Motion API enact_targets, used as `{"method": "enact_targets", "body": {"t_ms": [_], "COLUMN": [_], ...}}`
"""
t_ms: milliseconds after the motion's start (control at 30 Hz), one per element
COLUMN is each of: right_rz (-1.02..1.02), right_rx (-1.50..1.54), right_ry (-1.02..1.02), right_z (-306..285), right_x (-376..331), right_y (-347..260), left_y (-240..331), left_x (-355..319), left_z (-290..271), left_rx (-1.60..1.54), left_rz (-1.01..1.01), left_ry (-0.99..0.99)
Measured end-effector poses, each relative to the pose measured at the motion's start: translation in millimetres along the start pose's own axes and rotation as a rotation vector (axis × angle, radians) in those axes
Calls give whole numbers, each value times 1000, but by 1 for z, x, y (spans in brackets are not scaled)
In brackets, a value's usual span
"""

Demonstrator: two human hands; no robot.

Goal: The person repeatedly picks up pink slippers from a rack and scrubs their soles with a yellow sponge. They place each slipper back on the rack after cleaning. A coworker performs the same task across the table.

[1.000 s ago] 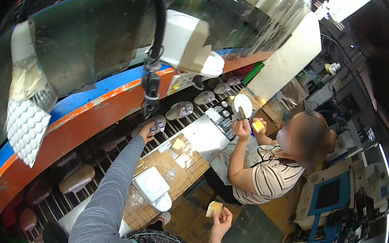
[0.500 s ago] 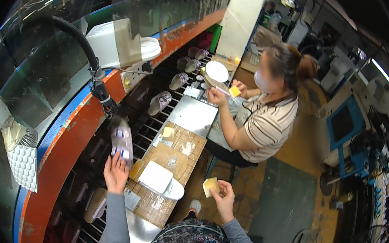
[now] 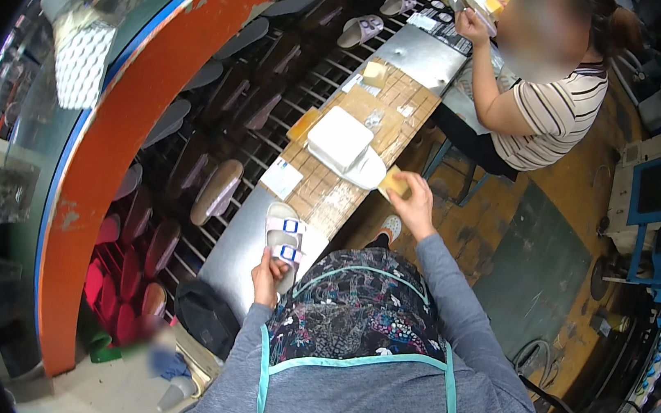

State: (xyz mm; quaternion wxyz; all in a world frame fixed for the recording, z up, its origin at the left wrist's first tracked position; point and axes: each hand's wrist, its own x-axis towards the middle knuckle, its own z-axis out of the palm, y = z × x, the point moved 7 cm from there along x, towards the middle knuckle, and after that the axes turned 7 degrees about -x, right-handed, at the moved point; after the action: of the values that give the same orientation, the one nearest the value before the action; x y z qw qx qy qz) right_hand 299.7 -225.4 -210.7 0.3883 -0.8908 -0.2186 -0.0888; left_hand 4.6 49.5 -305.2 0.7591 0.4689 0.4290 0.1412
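My left hand [image 3: 266, 277] is closed on a pale lilac sandal [image 3: 285, 226] with two straps and blue-framed buckles. The sandal is close to my apron, over the bare metal end of the bench [image 3: 238, 257]. In my right hand [image 3: 416, 205], thumb and fingers pinch a yellow sponge block [image 3: 394, 182]. That sponge is at the bench edge, beside a white sole-shaped piece [image 3: 364, 169]. A white rectangular tub [image 3: 339, 137] sits on or against this piece. Farther up the bench lies another pale yellow sponge [image 3: 375, 74], and an orange-yellow block [image 3: 303, 124] is left of the tub.
Left of the bench runs a barred conveyor [image 3: 258, 156] carrying sandals and soles, bordered by an orange-edged machine wall [image 3: 104, 170]. Red shoes [image 3: 123, 284] show at lower left. A co-worker in a striped shirt [image 3: 557, 110] sits far right, a sole in hand. A dark bag [image 3: 206, 315] is near my left arm.
My left hand has brought the sandal from over the conveyor to the near bench end. The sponge in my right hand is now beside the white sole-shaped piece. My view has swung down and left.
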Motion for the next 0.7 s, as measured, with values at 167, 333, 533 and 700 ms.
{"method": "enact_targets", "body": {"t_ms": [167,333,533,700], "right_rz": [-91,-110,699,254], "right_rx": [-131,-207,782,1177], "right_ry": [-14,-66,-199,-213], "right_z": [26,37,30,-35], "right_x": [14,11,-5,10], "right_y": [0,5,9,-108], "left_y": [34,5,34,119], "left_x": [-11,-3,35,-8], "left_z": [24,40,48,145], "left_rx": [822,1351,316,-638], "left_rz": [594,828,228,-102], "left_ry": [-123,-322,-177,-626]}}
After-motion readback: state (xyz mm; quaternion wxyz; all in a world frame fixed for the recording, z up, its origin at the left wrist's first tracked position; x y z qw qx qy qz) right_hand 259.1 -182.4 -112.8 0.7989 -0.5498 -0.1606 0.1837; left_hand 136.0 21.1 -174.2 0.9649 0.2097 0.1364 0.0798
